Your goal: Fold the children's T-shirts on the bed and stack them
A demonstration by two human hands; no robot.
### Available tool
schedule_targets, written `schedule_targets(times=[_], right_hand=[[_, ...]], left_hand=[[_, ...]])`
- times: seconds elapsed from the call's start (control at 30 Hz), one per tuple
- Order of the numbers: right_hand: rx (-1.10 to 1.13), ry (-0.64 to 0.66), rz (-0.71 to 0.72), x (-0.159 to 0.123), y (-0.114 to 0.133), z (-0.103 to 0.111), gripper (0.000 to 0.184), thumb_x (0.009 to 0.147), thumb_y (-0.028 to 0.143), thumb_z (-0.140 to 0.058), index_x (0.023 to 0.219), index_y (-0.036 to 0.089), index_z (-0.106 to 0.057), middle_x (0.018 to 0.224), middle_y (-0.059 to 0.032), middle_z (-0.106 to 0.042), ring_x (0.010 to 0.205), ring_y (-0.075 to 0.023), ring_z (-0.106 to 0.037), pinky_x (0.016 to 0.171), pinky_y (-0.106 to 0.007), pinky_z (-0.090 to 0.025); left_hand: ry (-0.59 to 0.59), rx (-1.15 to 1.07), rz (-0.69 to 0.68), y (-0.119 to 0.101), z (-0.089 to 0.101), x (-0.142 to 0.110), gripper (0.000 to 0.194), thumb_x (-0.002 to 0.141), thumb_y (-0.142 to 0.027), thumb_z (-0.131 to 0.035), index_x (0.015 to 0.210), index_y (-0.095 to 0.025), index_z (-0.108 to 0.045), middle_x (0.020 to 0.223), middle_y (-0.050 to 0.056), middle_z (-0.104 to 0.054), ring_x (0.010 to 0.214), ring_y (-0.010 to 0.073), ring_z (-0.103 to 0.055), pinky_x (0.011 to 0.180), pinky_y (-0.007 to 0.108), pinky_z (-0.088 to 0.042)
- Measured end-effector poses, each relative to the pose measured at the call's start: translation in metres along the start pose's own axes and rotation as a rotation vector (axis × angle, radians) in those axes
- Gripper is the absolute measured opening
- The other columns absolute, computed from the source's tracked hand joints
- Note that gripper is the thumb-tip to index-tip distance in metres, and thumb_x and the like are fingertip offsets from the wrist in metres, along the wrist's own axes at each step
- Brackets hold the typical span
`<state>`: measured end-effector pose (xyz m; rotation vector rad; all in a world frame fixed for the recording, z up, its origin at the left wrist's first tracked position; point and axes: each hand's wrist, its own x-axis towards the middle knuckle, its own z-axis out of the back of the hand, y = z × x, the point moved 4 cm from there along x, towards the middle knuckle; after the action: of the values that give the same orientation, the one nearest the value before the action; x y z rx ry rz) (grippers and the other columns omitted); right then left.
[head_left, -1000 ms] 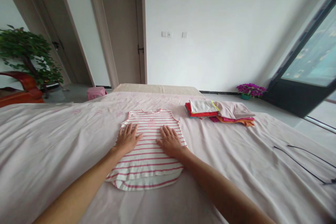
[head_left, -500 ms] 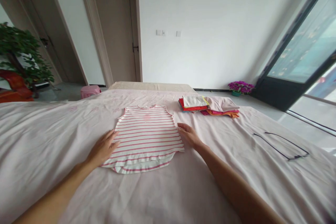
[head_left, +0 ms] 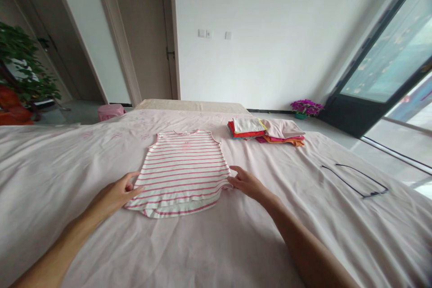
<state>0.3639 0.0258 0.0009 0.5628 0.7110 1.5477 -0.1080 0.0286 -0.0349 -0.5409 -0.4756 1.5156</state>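
Left hand [head_left: 119,190] and right hand [head_left: 245,182] are pinching a striped tank top's [head_left: 184,166] sides, seemingly straightening, next likely needing even tension.

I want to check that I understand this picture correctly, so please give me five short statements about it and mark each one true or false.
1. The left hand and the right hand are at opposite side edges of the striped top. True.
2. The striped top is folded in half. False: it lies spread out.
3. The glasses lie on the pink cover, to the right of the folded clothes. True.
4. The folded clothes lie nearer to the left hand than to the right hand. False: they are nearer to the right hand.
5. The purple flowers stand farther back than the folded clothes. True.
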Motion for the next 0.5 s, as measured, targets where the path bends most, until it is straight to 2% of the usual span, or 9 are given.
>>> schedule_targets(times=[0.07,0.2,0.33,0.5], right_hand=[[-0.006,-0.023,0.001,0.0,0.002,-0.004,0.052,0.086,0.045,-0.061,0.132,0.02,-0.057,0.075,-0.0002,-0.068,0.067,-0.0152,-0.061,0.061,-0.025,-0.042],[0.058,-0.06,0.001,0.001,0.001,-0.008,0.055,0.089,0.048,-0.058,0.135,0.019,-0.053,0.071,0.0005,-0.065,0.063,-0.0144,-0.059,0.058,-0.025,-0.04],[0.252,-0.001,-0.045,0.002,-0.001,-0.015,0.055,0.088,0.051,-0.055,0.132,0.017,-0.053,0.06,0.0041,-0.058,0.052,-0.0131,-0.054,0.051,-0.024,-0.038],[0.453,-0.03,-0.058,-0.001,0.011,-0.015,0.062,0.077,0.049,-0.068,0.125,0.014,-0.055,0.068,0.0028,-0.058,0.057,-0.0134,-0.055,0.052,-0.025,-0.041]], left_hand=[[0.037,-0.023,0.005,-0.001,-0.001,-0.002,0.079,0.072,-0.062,-0.062,0.137,-0.021,-0.048,0.066,-0.005,-0.058,0.059,0.0185,-0.058,0.054,0.026,-0.042],[0.1,-0.09,-0.046,-0.004,-0.003,-0.005,0.088,0.071,-0.061,-0.065,0.142,-0.017,-0.039,0.064,-0.007,-0.052,0.06,0.0172,-0.053,0.055,0.026,-0.038],[0.134,-0.155,-0.067,-0.008,-0.003,-0.006,0.084,0.072,-0.056,-0.066,0.14,-0.014,-0.04,0.063,-0.007,-0.049,0.059,0.0152,-0.049,0.056,0.025,-0.036],[0.141,-0.316,-0.065,-0.013,0.003,-0.009,0.076,0.075,-0.044,-0.065,0.14,-0.015,-0.039,0.062,-0.008,-0.049,0.058,0.0139,-0.049,0.055,0.024,-0.036]])
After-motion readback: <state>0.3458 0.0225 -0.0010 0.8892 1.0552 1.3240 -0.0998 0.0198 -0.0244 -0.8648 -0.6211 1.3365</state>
